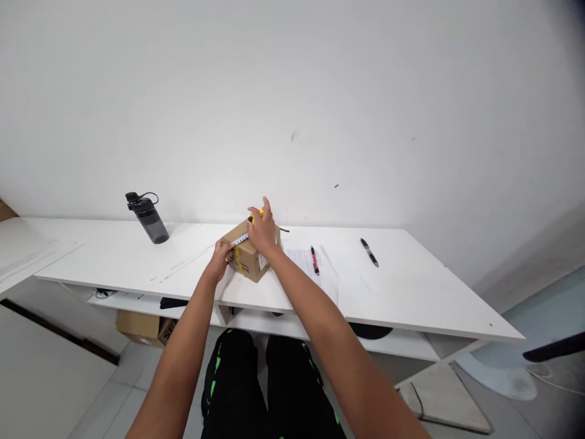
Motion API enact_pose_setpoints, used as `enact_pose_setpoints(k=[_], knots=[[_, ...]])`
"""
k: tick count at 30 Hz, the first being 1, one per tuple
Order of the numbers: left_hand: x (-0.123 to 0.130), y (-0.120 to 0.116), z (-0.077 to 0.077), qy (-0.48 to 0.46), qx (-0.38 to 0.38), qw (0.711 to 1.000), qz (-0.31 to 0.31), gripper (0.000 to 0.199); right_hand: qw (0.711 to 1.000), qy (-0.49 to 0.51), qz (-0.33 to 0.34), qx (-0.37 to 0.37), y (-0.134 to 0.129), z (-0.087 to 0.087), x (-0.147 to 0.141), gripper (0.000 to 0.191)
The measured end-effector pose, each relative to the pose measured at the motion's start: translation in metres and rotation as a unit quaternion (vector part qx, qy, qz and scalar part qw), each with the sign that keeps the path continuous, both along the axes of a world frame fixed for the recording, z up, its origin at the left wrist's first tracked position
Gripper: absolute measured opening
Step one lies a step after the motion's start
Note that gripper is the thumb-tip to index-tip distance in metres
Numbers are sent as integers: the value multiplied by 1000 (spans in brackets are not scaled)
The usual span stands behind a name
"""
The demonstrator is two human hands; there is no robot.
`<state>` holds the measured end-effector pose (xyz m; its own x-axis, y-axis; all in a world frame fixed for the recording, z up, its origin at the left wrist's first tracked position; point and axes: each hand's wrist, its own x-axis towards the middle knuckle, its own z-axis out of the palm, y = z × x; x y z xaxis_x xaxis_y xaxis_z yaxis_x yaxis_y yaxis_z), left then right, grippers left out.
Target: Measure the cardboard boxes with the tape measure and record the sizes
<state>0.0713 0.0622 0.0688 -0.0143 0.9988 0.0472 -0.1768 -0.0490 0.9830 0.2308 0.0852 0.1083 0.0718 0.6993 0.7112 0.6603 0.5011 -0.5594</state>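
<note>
A small brown cardboard box point(250, 261) with yellow tape and dark print sits on the white desk in front of me. My right hand point(262, 234) is over the box's top, closed on a yellow and black tape measure point(256, 215), one finger raised. The white tape blade point(241, 239) runs across the top of the box toward its left edge. There my left hand point(220, 258) pinches the blade's end against the box. The fingertips of that hand are partly hidden. A white label shows on the box's right side.
Right of the box lie written paper sheets point(299, 261) with a red pen point(315, 260) on them. Farther right is a black pen point(369, 252). A dark water bottle point(152, 221) stands at the back left by the wall. Another cardboard box point(139, 328) is below the desk.
</note>
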Motion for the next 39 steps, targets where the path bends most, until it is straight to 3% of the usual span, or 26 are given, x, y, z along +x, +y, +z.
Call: enact_pose_setpoints(k=[4, 8, 13, 16, 20, 28, 33, 36, 39], knots=[[2, 3, -5, -19, 15, 999, 43, 45, 996, -76, 42, 1, 29, 10, 30, 36], [3, 6, -10, -28, 11, 997, 71, 44, 998, -13, 17, -67, 53, 5, 57, 42], [5, 8, -11, -31, 11, 996, 86, 41, 988, 70, -43, -133, 64, -9, 52, 68], [8, 8, -10, -31, 12, 995, 98, 43, 972, 72, -58, -217, 73, 0, 47, 71], [11, 8, -8, -29, 9, 993, 115, 44, 958, 68, -19, -280, 89, 15, 46, 74], [15, 10, -16, -40, 31, 992, 119, 48, 976, 125, 17, -179, 84, 1, 32, 71], [18, 11, -19, -52, 57, 989, 128, 44, 990, 64, 46, -113, 81, 2, 28, 61], [18, 14, -19, -63, 56, 989, 125, 43, 989, 50, 32, -135, 82, 6, 28, 56], [18, 22, -21, -63, 53, 986, 142, 45, 995, 34, 0, -92, 85, 8, 28, 53]])
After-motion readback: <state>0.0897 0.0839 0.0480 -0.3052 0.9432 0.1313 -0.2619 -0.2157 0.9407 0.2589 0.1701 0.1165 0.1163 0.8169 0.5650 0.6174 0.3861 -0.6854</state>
